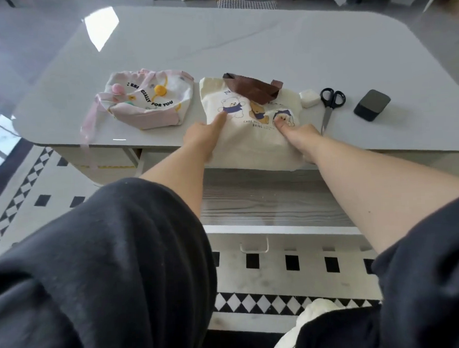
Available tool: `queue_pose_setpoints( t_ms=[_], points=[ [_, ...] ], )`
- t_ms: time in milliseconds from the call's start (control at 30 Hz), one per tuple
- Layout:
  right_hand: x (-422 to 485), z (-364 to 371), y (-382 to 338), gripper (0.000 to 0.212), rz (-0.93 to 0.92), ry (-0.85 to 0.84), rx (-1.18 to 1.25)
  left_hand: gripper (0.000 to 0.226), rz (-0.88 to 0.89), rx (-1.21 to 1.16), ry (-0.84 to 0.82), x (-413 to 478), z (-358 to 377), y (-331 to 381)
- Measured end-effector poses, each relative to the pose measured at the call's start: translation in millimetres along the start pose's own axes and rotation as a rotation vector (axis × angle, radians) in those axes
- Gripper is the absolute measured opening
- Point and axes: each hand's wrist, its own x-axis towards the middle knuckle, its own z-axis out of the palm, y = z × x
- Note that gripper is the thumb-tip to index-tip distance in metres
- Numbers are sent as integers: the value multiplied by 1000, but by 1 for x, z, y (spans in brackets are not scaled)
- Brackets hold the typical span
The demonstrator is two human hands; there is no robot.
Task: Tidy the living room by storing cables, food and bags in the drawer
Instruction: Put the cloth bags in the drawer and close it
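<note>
Nearest the viewer, two black sleeves (109, 271) fill the lower frame, bare forearms reaching forward out of them. Between them lies a floor (280, 282) of white tiles with black squares and diamonds. Just beyond it an open drawer (271, 198) sticks out from under the table, showing a grey wood-grain bottom and a white front with a small handle.

Above the drawer's back, a cream tote bag (250, 136) printed with cartoon bears hangs over the near edge of the pale grey table (217, 50). The left hand (203, 138) pinches its left side, one digit flat on top and the others curled under the edge. The right hand (300, 139) grips the right side the same way, thumb on the print. The bag's brown handles (253, 90) lie folded across its far end.

Just left of the bag sits a pink and white drawstring pouch (149, 103) lettered "FOR YOU", its pink ribbon (89, 127) trailing over the table edge. To the right, close together, are a small white block (309, 98), black-handled scissors (330, 103) and a dark grey box (372, 104). Beyond the table, a checked seat (247, 3) is partly visible.
</note>
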Motion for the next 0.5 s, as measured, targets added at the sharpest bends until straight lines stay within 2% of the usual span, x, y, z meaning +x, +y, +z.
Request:
queue_pose_setpoints(
  t_ms=[67, 100, 200, 333, 433, 500],
  points=[
    [-7, -2, 8, 77, -19, -5, 17, 59, 13, -44, -49, -4, -3, -8],
    [-11, -2, 12, 73, -29, -11, 36, 65, 0, -76, -86, -10, -4, -10],
    [-22, 2, 23, 66, -31, -46, 106, 104, -34, -183, -148, -24, -4, -15],
    [-31, 13, 45, 53, -5, -152, 125, 83, 24, -166, -196, -34, 6, -24],
    [-38, 18, 70, 42, 51, -131, 97, 91, 9, -136, -279, -37, 12, -38],
    [-40, 22, 84, 42, 88, -121, 113, 90, 1, -131, -290, -40, 16, -48]
  ],
)
